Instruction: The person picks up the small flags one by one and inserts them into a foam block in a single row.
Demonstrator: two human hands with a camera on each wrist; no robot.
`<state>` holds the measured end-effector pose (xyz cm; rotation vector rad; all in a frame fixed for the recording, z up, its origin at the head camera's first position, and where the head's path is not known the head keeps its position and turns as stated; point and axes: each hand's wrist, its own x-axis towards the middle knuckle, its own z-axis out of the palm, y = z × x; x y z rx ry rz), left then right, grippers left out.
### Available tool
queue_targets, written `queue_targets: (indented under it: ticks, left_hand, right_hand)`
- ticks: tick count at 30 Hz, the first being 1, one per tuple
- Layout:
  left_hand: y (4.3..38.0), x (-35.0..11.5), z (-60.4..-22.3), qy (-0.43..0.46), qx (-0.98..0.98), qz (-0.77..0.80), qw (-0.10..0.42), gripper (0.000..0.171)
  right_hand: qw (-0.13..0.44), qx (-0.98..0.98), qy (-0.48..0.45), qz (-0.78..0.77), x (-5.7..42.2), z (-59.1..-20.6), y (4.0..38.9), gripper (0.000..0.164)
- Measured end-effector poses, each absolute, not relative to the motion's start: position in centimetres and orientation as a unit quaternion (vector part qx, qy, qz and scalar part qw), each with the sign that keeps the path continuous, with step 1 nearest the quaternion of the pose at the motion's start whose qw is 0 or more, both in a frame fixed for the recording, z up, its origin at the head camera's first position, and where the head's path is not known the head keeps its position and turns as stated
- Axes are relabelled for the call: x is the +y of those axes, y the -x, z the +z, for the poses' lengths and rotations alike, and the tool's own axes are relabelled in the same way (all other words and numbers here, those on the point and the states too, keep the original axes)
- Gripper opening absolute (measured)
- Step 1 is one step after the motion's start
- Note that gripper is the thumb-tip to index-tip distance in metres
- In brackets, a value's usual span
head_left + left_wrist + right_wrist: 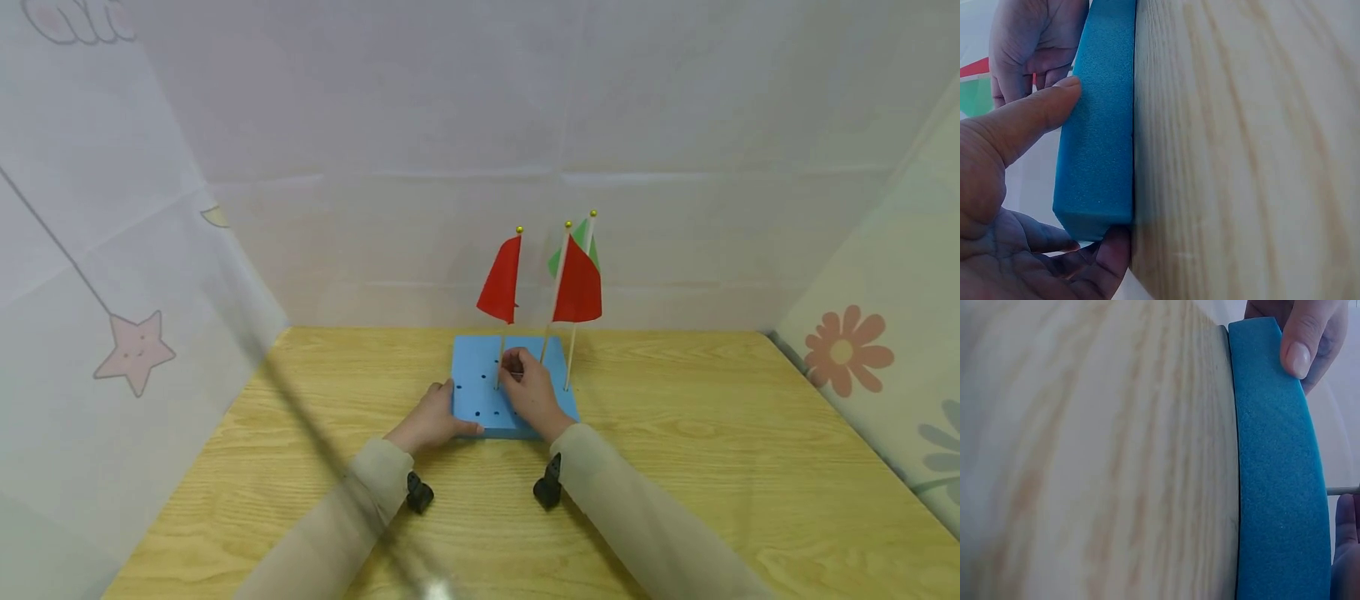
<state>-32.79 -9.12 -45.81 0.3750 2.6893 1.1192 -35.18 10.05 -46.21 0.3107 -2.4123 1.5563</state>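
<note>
A blue foam block (468, 358) with several small holes lies on the table. My left hand (429, 419) grips its near left corner, thumb along the front face and fingers at the side, as the left wrist view also shows. With thumb and fingers, my right hand (531, 390) pinches the lower stick of a red flag (501, 279), whose foot meets a hole in the block. Behind and to the right stand another red flag (579, 283) and a green flag (581, 233), both on thin sticks with gold ball tips. My hand hides part of the block.
The wooden table (697, 433) extends on both sides of the block. Pale printed cloth (420, 250) hangs behind it and at the sides. A dark blurred line crosses the left part of the head view.
</note>
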Motion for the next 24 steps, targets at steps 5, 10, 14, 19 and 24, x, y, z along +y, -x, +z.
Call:
queue_targets:
  ticks: [5, 10, 14, 19, 24]
  left_hand:
    - [32.8, -9.1, -45.7, -0.122, 0.912, 0.376, 0.105, 0.104]
    - [32.8, -9.1, -45.7, -0.12, 0.912, 0.377, 0.107, 0.105]
    - [32.7, -9.1, -45.7, -0.114, 0.914, 0.375, 0.107, 0.105]
    - [32.7, -9.2, -45.7, -0.11, 0.915, 0.374, 0.107, 0.106]
    - [32.7, -9.2, -45.8, -0.113, 0.912, 0.377, 0.112, 0.108]
  right_hand:
    - [0.127, -0.828, -0.106, 0.535, 10.0, -46.1, 35.1, 0.015]
    - [0.126, -0.824, -0.104, 0.542, 9.9, -45.8, 34.8, 0.016]
    - [0.123, -0.825, -0.095, 0.543, 10.0, -45.7, 34.5, 0.02]
    - [0.121, -0.822, -0.096, 0.549, 10.4, -45.4, 34.2, 0.023]
    - [0.123, -0.816, -0.099, 0.556, 11.0, -45.4, 33.9, 0.023]
